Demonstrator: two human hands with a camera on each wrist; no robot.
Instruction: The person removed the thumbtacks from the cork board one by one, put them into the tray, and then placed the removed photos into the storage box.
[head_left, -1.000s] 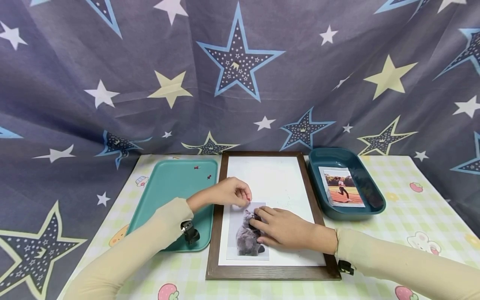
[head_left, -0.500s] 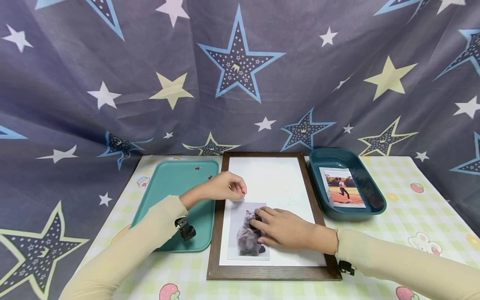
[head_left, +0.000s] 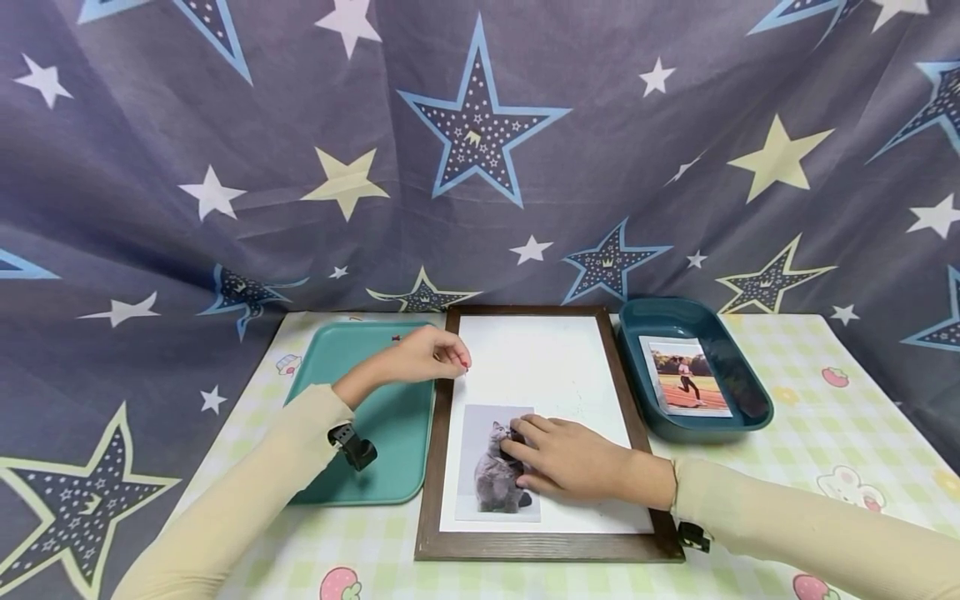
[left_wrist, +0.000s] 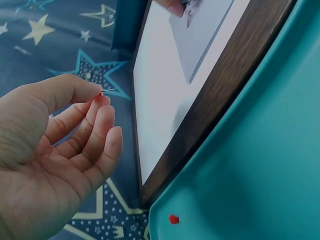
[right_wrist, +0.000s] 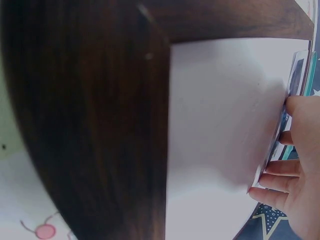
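Note:
My left hand [head_left: 417, 357] pinches a red push pin [left_wrist: 102, 93] between thumb and forefinger, its metal point sticking out in the left wrist view. That hand is over the left side of the brown-framed white board [head_left: 547, 358], up and to the left of the cat photo [head_left: 497, 487]. The photo lies flat on the lower left of the board. My right hand [head_left: 581, 462] rests on the photo's right side with extended fingers, covering part of the cat. In the right wrist view the fingertips press along the photo's edge.
A green tray [head_left: 375, 433] stands left of the board, with a red push pin [left_wrist: 173, 219] lying in it. To the right is a dark teal tub [head_left: 742, 392] holding a photo of a runner [head_left: 684, 375]. A checked cloth [head_left: 795, 450] covers the table.
My left hand has moved away from the photo's top edge, up and left toward the tray, still pinching the push pin. The right hand stays on the photo.

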